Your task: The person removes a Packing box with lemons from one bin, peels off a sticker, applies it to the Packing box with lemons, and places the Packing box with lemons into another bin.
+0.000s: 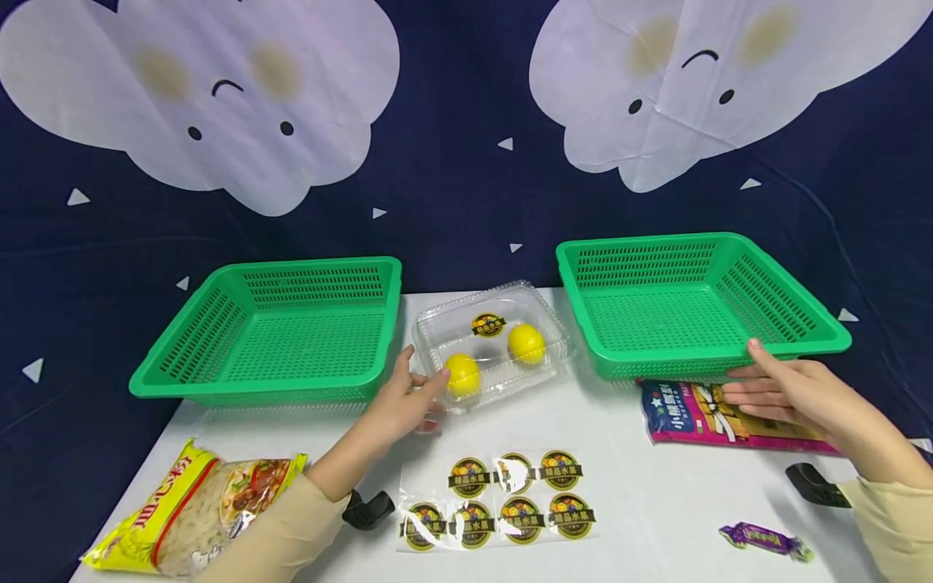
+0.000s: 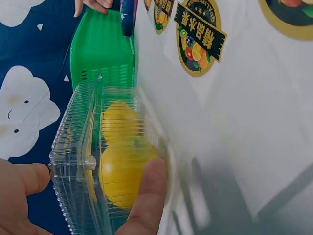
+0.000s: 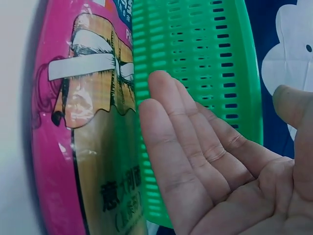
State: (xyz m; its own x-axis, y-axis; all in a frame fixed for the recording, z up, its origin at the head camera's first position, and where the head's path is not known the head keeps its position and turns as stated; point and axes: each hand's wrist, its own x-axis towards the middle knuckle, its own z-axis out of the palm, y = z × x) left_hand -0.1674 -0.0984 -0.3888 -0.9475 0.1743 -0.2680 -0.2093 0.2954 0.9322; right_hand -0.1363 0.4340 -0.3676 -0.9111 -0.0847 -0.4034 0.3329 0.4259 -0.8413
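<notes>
A clear plastic clamshell box (image 1: 488, 356), closed and bearing a round fruit sticker (image 1: 488, 325), holds two yellow round fruits (image 1: 526, 344). At its left front corner is my left hand (image 1: 404, 401), thumb and fingers spread apart. In the left wrist view, a finger overlaps the box's side; whether it touches cannot be told. My right hand (image 1: 802, 393) hovers with straight fingers by the front of the right green basket (image 1: 700, 356), over a pink and blue pasta packet (image 1: 700, 413). In the right wrist view, nothing lies in its palm.
Another green basket (image 1: 386, 324) stands left of the box. A yellow noodle bag (image 1: 182, 518) lies at front left. A sheet of round stickers (image 1: 499, 502) is at front middle, and a purple wrapped candy (image 1: 765, 538) at front right. Dark cloud-patterned cloth (image 1: 459, 162) hangs behind.
</notes>
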